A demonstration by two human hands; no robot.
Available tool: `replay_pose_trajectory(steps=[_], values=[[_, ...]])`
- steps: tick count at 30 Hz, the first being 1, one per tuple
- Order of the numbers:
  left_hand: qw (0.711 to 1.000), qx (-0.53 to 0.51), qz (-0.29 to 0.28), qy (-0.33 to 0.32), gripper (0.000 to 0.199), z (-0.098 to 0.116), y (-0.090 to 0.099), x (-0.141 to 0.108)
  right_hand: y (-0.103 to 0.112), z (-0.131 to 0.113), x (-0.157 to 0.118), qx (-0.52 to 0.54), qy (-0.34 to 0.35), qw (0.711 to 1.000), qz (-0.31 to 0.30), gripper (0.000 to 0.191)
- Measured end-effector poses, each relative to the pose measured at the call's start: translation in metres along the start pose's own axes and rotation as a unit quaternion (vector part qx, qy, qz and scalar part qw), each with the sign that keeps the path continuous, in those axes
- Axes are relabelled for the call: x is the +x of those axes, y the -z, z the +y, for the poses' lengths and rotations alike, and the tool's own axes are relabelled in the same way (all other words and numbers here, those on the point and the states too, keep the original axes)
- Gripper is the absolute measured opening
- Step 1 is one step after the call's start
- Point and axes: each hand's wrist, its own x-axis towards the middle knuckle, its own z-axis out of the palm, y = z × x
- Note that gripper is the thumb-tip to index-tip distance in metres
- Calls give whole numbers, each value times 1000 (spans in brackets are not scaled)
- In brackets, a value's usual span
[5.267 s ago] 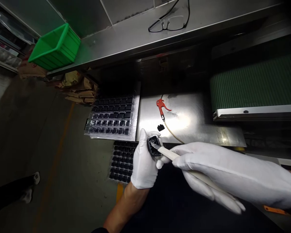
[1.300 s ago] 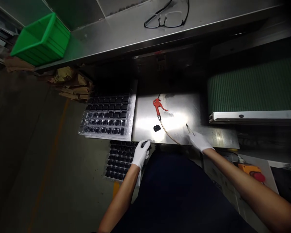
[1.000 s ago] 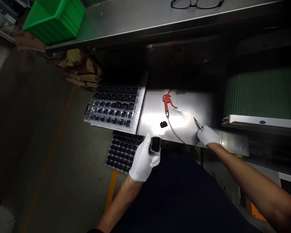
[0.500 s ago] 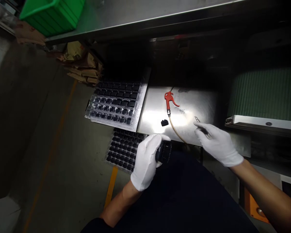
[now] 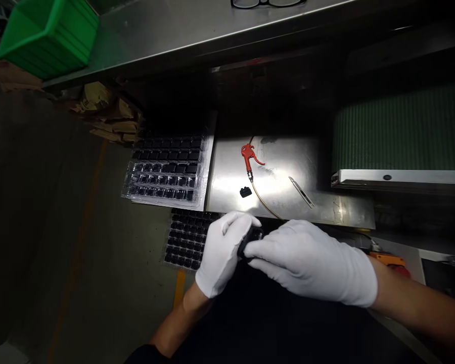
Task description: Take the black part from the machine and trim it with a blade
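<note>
Both hands wear white gloves and meet in front of my body, just off the near edge of the metal bench (image 5: 280, 177). My left hand (image 5: 224, 253) is closed around a black plastic part (image 5: 252, 236), partly hidden by the fingers. From the right, my right hand (image 5: 307, 260) has its fingers closed on the same part's near side. A utility knife (image 5: 301, 192) with a slim metal body lies on the bench beyond my right hand. Nearer the left hand rests a small black piece (image 5: 245, 192), beside the hose of a red air blow gun (image 5: 249, 156).
Clear plastic trays (image 5: 163, 174) of black parts stand left on the bench, with another tray (image 5: 185, 242) lower down. A green ribbed conveyor belt (image 5: 398, 121) is at right. The upper shelf (image 5: 167, 30) holds a green bin (image 5: 49, 40) and glasses (image 5: 267, 2).
My right hand has put the utility knife down on the bench and moved left to the black part. My left hand still holds that part. The camera view has shifted slightly.
</note>
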Motion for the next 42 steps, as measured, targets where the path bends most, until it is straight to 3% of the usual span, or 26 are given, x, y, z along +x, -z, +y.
replay_pose_trajectory(steps=[4,10,12,18,23,31,42], values=[[1000,-16,-13,20,27,3,0,1,-2,2,-4,80,-17,997,1,12],[998,11,-16,-59,27,1,4,-3,2,-6,-11,149,-59,983,86,14],[997,-4,-26,-67,26,0,4,-4,2,-7,-10,131,-49,987,77,5],[997,-73,-28,5,31,-4,0,-5,-6,-2,-6,50,24,997,49,17],[998,-27,-33,-37,35,-7,2,-5,-11,-2,-14,93,-8,995,39,22],[998,-29,-29,-54,36,-2,4,-9,-12,-3,-19,91,-4,980,177,5],[999,-38,-21,-19,35,-3,-1,-8,-23,-5,-10,40,39,993,99,17]])
